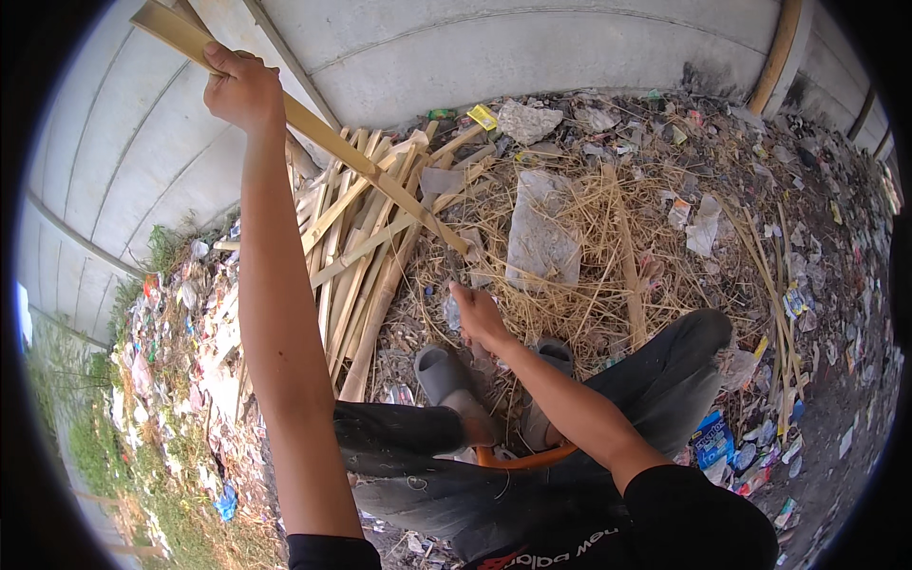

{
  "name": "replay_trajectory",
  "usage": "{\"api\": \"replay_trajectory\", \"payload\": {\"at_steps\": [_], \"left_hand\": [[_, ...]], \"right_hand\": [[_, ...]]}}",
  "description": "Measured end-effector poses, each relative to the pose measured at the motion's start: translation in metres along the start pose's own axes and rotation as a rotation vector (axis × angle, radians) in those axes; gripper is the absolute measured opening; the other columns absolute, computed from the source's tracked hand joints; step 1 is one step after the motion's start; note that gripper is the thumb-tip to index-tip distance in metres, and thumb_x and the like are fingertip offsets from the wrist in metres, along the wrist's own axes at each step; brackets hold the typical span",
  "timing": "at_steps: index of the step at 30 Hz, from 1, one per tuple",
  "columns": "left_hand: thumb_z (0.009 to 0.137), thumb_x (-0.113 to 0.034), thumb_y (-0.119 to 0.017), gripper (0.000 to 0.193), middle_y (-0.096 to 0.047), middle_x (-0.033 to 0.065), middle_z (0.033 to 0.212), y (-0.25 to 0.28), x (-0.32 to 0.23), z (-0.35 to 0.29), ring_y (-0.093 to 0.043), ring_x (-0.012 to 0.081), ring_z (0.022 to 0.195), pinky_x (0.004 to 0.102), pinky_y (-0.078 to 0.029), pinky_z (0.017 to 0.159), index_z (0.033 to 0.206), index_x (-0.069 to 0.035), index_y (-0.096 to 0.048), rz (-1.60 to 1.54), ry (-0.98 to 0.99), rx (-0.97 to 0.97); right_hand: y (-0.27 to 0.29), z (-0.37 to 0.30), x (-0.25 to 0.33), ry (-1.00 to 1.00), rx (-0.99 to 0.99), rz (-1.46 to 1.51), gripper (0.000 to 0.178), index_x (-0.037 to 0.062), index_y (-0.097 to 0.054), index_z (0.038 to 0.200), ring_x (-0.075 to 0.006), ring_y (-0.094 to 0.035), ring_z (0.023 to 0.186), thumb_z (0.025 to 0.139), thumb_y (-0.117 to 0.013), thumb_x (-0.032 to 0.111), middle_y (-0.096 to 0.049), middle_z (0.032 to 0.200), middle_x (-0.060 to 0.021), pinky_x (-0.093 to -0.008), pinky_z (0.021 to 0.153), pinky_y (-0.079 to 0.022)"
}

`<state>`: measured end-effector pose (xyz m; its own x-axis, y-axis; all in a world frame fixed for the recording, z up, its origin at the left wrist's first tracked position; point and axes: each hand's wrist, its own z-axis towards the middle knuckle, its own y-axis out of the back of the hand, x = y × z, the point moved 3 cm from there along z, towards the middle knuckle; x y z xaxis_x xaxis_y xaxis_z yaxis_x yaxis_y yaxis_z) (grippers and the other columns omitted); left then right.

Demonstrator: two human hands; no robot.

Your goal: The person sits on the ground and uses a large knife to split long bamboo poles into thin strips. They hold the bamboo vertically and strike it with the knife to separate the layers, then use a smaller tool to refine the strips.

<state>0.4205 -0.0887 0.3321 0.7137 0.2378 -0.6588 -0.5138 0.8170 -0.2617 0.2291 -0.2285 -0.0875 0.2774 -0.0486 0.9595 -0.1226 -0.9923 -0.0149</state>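
Taking the pale flat slab (544,228) as our landmark, we have the long bamboo strip (323,133) slanting down from far up and left of it, its lower end just left of the slab. Our left hand (245,93), up and left of the slab, is closed round the strip near its upper end, thumb along the face. Our right hand (480,318), below and left of the slab, is curled nearly into a fist near the strip's lower end; we cannot tell what it grips.

To work well, we should keep the high grip firm, hold the strip from twisting, and keep bare fingers off its edges, which may be sharp.

The strip looks smooth, yellowish, straight and narrow. Left of the slab, the pile of split bamboo (366,275) is paler and rougher; around the slab lies thin, tangled, dry straw (589,313).
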Motion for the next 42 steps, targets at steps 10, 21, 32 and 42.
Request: {"api": "replay_trajectory", "payload": {"at_steps": [10,21,32,42], "left_hand": [[0.108,-0.051,-0.040,0.064,-0.055,0.0072,0.058,-0.015,-0.011,-0.010,-0.058,0.0184,0.051,0.0347,-0.052,0.054,0.068,-0.003,-0.053,-0.064,0.055,0.069],[0.107,-0.051,-0.044,0.063,-0.055,0.0080,0.059,-0.001,-0.001,-0.001,-0.058,0.0193,0.050,0.0328,-0.052,0.053,0.069,-0.002,-0.052,-0.086,0.041,0.079],[0.107,-0.051,-0.042,0.061,-0.056,0.0073,0.061,-0.029,-0.015,-0.022,-0.058,0.0188,0.053,0.0330,-0.052,0.056,0.075,-0.001,-0.055,-0.102,0.075,0.223],[0.108,-0.054,-0.039,0.063,-0.056,0.0084,0.066,-0.055,-0.016,-0.021,-0.057,0.0198,0.057,0.0360,-0.049,0.059,0.081,0.000,-0.056,-0.138,0.121,0.266]], "right_hand": [[-0.026,0.007,-0.056,0.339,-0.220,-0.070,0.057,-0.0016,-0.058,0.083,-0.0234,-0.053,0.047,0.103,-0.054,0.051,-0.051,0.057,-0.0094,-0.0407,0.052,-0.045],[0.025,-0.004,0.060,0.306,-0.069,0.254,0.052,0.0031,-0.058,0.086,-0.0139,-0.050,0.047,0.104,-0.050,0.051,-0.053,0.060,-0.0033,-0.0307,0.044,-0.040],[0.036,-0.001,-0.022,-0.291,-0.051,0.117,0.057,0.0020,-0.059,0.078,-0.0198,-0.056,0.045,0.104,-0.049,0.051,-0.056,0.061,-0.0087,-0.0363,0.045,-0.044],[0.015,-0.007,0.031,0.546,-0.192,0.312,0.040,0.0089,-0.051,0.084,-0.0067,-0.044,0.043,0.107,-0.051,0.042,-0.049,0.060,0.0014,-0.0249,0.042,-0.039]]}}
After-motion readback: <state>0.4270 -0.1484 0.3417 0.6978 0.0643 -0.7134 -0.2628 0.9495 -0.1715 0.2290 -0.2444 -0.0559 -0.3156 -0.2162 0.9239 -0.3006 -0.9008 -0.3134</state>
